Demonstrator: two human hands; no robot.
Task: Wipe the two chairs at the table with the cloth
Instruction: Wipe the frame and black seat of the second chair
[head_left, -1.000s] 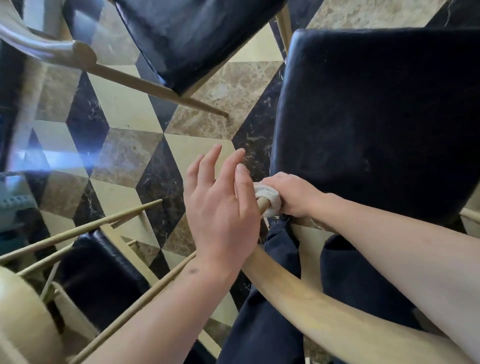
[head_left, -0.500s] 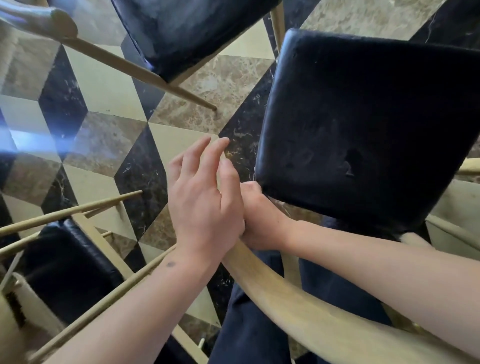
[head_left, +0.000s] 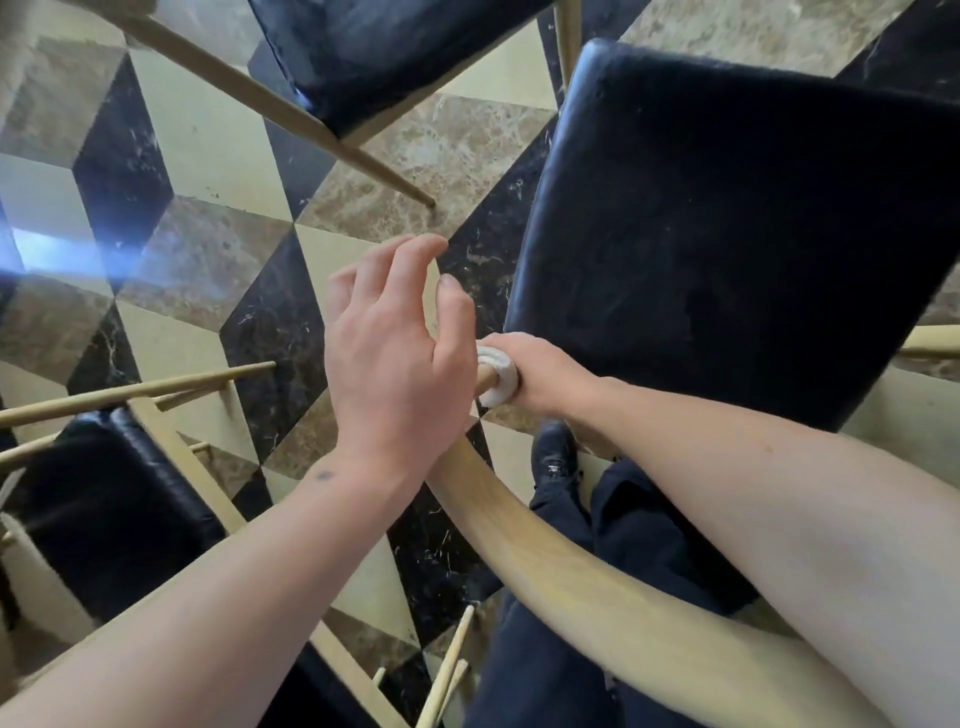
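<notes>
Curved wooden chair rail (head_left: 545, 566) runs nearest, from the bottom up to both hands. Left hand (head_left: 395, 358) rests on the rail, fingers loose and spread, likely steadying it. Just past it, right hand (head_left: 545, 376) clamps the cloth (head_left: 497, 375) around the rail's end, cloth between palm and wood. Black seat (head_left: 727, 234) lies beyond.

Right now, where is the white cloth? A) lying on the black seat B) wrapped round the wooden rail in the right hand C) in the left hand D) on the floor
B: the right hand grips the white cloth round the pale wooden chair rail; the left hand holds nothing.
</notes>
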